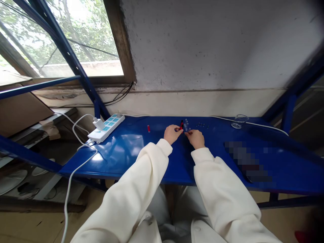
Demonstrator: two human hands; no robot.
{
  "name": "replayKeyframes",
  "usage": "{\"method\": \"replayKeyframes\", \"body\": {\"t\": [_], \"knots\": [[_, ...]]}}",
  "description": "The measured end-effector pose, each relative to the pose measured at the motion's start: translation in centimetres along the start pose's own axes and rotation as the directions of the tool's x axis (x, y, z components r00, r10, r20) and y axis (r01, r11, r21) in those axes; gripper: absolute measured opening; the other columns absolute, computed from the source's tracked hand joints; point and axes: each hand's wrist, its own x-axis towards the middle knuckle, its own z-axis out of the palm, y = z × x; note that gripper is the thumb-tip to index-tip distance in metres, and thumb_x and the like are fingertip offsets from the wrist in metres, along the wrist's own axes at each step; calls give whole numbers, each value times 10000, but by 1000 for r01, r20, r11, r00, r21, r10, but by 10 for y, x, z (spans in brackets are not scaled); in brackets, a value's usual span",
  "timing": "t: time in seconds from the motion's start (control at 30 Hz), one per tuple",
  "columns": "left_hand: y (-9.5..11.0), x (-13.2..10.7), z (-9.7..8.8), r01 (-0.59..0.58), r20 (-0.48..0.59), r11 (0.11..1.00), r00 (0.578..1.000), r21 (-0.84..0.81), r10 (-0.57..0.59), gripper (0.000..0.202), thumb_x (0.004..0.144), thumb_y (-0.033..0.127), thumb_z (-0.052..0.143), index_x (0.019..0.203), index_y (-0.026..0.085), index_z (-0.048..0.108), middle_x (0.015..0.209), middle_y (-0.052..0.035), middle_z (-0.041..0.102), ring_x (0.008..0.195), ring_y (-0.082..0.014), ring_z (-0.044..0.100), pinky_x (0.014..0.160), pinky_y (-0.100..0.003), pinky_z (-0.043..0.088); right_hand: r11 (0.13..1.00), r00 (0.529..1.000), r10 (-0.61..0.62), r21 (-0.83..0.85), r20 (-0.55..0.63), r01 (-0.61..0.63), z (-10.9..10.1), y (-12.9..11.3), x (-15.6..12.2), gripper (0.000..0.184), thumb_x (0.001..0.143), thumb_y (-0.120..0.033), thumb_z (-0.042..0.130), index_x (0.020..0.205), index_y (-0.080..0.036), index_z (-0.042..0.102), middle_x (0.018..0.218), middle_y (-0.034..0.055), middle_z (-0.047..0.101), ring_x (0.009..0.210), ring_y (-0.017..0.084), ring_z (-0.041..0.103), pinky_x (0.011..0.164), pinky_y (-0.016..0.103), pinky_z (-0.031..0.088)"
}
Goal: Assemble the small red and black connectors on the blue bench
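My left hand (172, 134) is closed in a pinch on a small red piece (181, 128), whose exact kind is too small to tell. Close by on the right, my right hand (195, 138) has its fingertips pressed together; whatever is between them is too small to name. Just beyond both hands is a group of small clear pieces (186, 123), with a red-and-black piece (181, 123) beside it. A short red cylinder with a pale end (149, 128) stands apart to the left. Several tiny dark pieces (203, 125) sit in a loose row on the right.
The blue table (162, 172) meets the wall at the back. On its left lies a white power strip (106, 127) with a plug and white cable (68, 195). A clear round container (237, 125) stands back right, near a blurred dark object (244, 160). Blue posts (287, 113) flank the table.
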Motion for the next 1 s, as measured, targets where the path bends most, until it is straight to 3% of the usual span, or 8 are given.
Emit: {"method": "replayKeyframes", "body": {"t": [0.3,0.63,1.0], "knots": [[-7,7,20,73,-9,992,997,107,-72,149,692,311,602,712,177,665,712,-52,606,620,-148,515,587,-258,370,998,1000,10,-58,14,-9,3,0,3,282,773,-411,507,804,-193,683,784,118,660,758,228,615,614,291,418],[-7,4,29,37,4,948,999,315,-40,103,706,261,583,671,174,626,753,-55,594,731,-186,533,720,-311,351,991,1000,-10,-133,-21,7,8,1,8,296,776,-411,508,819,-184,692,752,129,659,720,222,620,583,278,412],[-4,6,30,109,-21,949,994,295,-107,167,713,324,589,661,168,618,740,-58,605,749,-210,550,793,-371,315,986,1000,-21,-166,-22,17,7,-1,8,300,781,-399,502,839,-174,692,782,135,665,744,245,621,596,302,412]]}}
